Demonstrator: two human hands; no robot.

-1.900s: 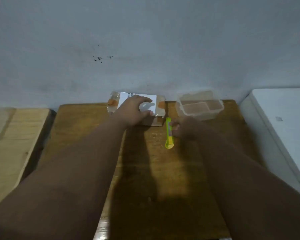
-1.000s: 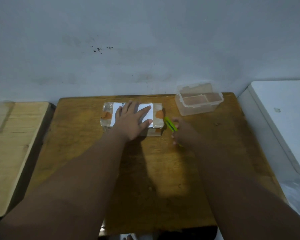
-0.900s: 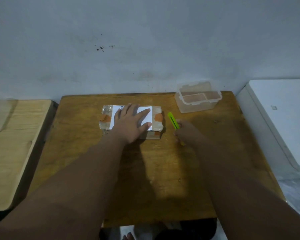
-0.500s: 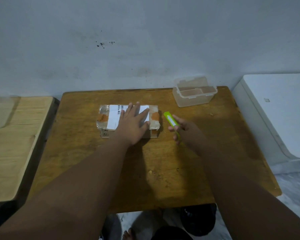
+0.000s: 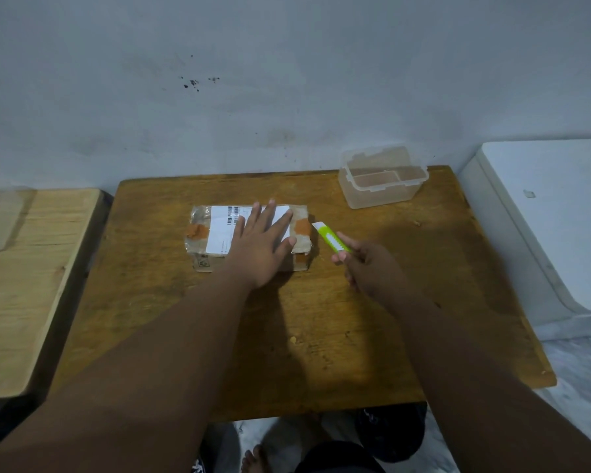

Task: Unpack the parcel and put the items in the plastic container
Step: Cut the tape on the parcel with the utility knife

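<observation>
parcel [image 5: 219, 233] on table [image 5: 321, 336], left hand [image 5: 258, 247] atop, container [image 5: 382, 182] behind right

No wording can be read. A white rectangular paper label [image 5: 220, 233] is stuck on the top of the flat brown cardboard parcel [image 5: 198, 249]. Black barcodes [image 5: 233, 212] are printed along the label's far edge, and the fine print beside them is too small to be made out. A small dark printed symbol [image 5: 203, 264] is stamped on the parcel's near side, by its left corner, and is illegible.
</observation>
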